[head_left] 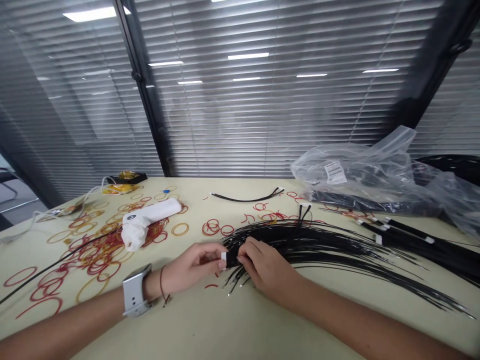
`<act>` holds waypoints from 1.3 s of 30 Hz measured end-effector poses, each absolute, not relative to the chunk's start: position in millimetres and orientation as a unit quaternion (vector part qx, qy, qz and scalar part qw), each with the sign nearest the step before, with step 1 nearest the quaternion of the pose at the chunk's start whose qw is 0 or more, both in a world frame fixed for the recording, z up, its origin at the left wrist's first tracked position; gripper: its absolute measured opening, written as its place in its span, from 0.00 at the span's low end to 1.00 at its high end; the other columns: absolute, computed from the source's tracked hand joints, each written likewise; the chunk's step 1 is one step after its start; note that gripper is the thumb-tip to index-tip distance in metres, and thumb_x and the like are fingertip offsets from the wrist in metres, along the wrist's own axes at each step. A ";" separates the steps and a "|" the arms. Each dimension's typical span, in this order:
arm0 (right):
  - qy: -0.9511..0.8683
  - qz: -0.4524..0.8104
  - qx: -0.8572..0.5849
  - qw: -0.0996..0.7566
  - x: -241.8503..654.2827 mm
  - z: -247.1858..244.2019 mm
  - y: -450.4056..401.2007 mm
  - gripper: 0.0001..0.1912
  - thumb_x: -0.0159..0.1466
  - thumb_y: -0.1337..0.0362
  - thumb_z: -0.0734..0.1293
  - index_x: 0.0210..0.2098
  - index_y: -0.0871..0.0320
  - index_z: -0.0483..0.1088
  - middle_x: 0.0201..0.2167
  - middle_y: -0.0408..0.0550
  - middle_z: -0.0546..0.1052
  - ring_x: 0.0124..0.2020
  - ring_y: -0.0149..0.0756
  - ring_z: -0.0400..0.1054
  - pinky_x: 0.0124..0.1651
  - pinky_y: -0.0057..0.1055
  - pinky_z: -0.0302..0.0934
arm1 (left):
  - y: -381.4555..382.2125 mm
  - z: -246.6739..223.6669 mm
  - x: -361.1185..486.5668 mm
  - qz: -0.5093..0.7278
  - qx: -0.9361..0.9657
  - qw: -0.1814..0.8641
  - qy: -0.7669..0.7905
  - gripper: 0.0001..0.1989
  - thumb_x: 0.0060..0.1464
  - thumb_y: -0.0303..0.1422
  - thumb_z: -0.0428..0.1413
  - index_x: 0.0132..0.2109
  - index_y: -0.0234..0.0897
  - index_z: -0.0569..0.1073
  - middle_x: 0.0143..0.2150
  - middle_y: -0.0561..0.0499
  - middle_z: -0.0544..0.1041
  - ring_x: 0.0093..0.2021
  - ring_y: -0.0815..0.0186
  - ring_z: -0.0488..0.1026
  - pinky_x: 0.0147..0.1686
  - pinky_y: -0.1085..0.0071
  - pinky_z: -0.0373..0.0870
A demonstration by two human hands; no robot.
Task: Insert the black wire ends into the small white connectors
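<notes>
My left hand (200, 262), with a watch on its wrist, pinches a small white connector (224, 260) at the end of a short black cable piece. Just right of it, my right hand (262, 262) has its thumb and fingertips pressed together at the black cable; whatever lies between them is hidden. Behind and beneath the hands, a large bundle of thin black cables (337, 245) spreads to the right across the table. Two white-ended cables (303, 217) stick up from the top of that bundle.
Red and yellow rubber bands (99, 255) lie scattered at the left around a white handheld scanner (150, 220). A short black cable (243, 200) lies farther back. Clear plastic bags (352, 165) and more black cables (423, 245) occupy the right. Window blinds stand behind the table (225, 325).
</notes>
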State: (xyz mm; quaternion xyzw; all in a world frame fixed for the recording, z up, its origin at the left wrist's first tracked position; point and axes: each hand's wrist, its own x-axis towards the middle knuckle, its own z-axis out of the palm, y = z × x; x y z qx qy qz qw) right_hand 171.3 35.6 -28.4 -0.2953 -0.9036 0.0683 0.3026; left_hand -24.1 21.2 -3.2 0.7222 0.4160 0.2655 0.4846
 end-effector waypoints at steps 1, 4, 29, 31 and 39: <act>-0.906 0.074 -0.294 0.296 171.1 -28.2 35.5 0.08 0.62 0.71 0.52 0.30 0.62 0.59 0.29 0.47 0.64 0.29 0.30 0.57 0.32 0.28 0.54 | 20.7 -3.1 -24.2 0.263 0.723 0.485 0.416 0.10 0.51 0.36 0.51 0.35 0.32 0.68 0.25 0.54 0.65 0.27 0.73 0.60 0.26 0.78 0.59; -0.909 0.083 -0.291 0.288 171.4 -28.5 35.0 0.07 0.62 0.72 0.52 0.30 0.62 0.58 0.29 0.48 0.64 0.29 0.30 0.56 0.32 0.28 0.54 | 19.3 -3.8 -24.8 0.258 0.724 0.488 0.414 0.11 0.52 0.37 0.51 0.35 0.32 0.68 0.26 0.54 0.64 0.27 0.74 0.60 0.26 0.78 0.57; -0.823 0.054 -0.202 0.528 179.1 -25.0 33.7 0.12 0.59 0.73 0.58 0.40 0.56 0.67 0.36 0.48 0.65 0.37 0.30 0.61 0.36 0.29 0.60 | 29.4 -7.8 -23.3 0.327 0.663 0.544 0.396 0.08 0.51 0.34 0.51 0.32 0.31 0.66 0.27 0.54 0.66 0.26 0.75 0.64 0.28 0.77 0.65; -0.831 0.067 -0.185 0.520 179.1 -25.2 31.9 0.14 0.59 0.74 0.59 0.42 0.55 0.67 0.32 0.47 0.62 0.32 0.27 0.59 0.31 0.25 0.59 | 29.9 -9.2 -23.4 0.328 0.664 0.544 0.394 0.08 0.51 0.33 0.51 0.32 0.31 0.66 0.27 0.54 0.66 0.26 0.75 0.64 0.28 0.76 0.66; -0.874 -0.025 -0.218 0.434 174.6 -35.5 37.8 0.24 0.57 0.80 0.49 0.52 0.67 0.57 0.34 0.54 0.62 0.35 0.33 0.56 0.36 0.32 0.60 | 28.8 -9.3 -22.9 0.318 0.670 0.534 0.406 0.08 0.52 0.33 0.51 0.33 0.31 0.65 0.26 0.54 0.66 0.26 0.74 0.64 0.29 0.75 0.65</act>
